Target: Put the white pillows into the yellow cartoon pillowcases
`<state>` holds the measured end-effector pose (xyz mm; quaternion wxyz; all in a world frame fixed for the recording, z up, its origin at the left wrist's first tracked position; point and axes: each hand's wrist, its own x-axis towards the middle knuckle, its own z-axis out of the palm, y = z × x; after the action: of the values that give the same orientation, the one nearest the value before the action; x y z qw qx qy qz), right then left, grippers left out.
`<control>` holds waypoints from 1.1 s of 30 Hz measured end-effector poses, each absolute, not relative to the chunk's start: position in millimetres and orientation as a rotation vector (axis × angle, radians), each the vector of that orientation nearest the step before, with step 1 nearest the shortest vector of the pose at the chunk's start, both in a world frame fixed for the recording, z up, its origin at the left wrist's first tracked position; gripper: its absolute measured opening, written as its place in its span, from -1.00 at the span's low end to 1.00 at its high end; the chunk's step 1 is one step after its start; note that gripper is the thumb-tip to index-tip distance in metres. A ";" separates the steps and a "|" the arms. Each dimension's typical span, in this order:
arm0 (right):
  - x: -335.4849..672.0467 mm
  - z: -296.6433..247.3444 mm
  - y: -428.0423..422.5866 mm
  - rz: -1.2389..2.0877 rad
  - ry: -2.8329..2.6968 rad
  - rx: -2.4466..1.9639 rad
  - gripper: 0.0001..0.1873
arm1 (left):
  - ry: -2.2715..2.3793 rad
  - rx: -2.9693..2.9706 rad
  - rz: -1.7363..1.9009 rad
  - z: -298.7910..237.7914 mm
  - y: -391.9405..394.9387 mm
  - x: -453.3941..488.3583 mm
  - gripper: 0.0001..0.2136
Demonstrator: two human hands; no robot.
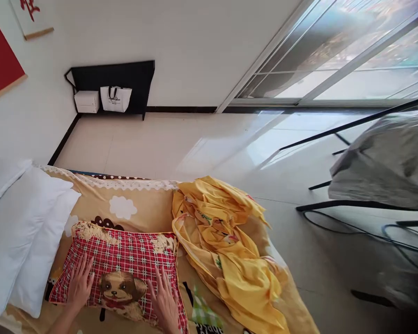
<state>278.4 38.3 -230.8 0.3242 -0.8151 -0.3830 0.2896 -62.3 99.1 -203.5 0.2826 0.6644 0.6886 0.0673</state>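
Observation:
A red plaid pillow (125, 253) with a printed dog on it lies flat on the bed sheet (153, 204). My left hand (81, 280) rests on the pillow's left part, fingers stretched out and slightly spread. On its right part lies my right hand (164, 297), also flat with the fingers apart. Neither hand grips anything. Just right of the pillow is a crumpled yellow cloth (230, 241) with printed patterns. White pillows (31, 232) are piled on the bed to the left.
Beyond the bed, a black stand (135, 79) against the wall holds a white box (87, 101) and a white bag (115, 99). To the right, a plastic-covered item (386, 162) stands among black metal bars, with cables (355, 232) below. Sliding glass doors (320, 69) are at the back right.

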 end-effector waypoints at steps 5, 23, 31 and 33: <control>273.4 -346.8 122.0 0.415 -1.408 -2.293 -0.39 | 1.866 2.159 0.040 -323.0 198.6 -30.9 -0.52; 262.5 -483.6 96.8 0.276 -1.407 -2.453 -0.31 | 1.942 2.325 0.234 -446.0 189.6 -42.9 -0.40; 278.4 -428.5 99.5 0.339 -1.347 -2.340 -0.38 | 1.963 2.305 0.218 -449.3 188.1 -42.9 -0.40; 269.2 -391.8 112.0 0.468 -1.239 -2.364 -0.40 | 1.983 2.272 0.204 -452.5 185.9 -45.0 -0.37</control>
<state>269.2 112.0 -391.8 0.2139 -0.8522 -0.4467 0.1688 -45.0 185.9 -452.5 0.0595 0.7505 0.6548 0.0674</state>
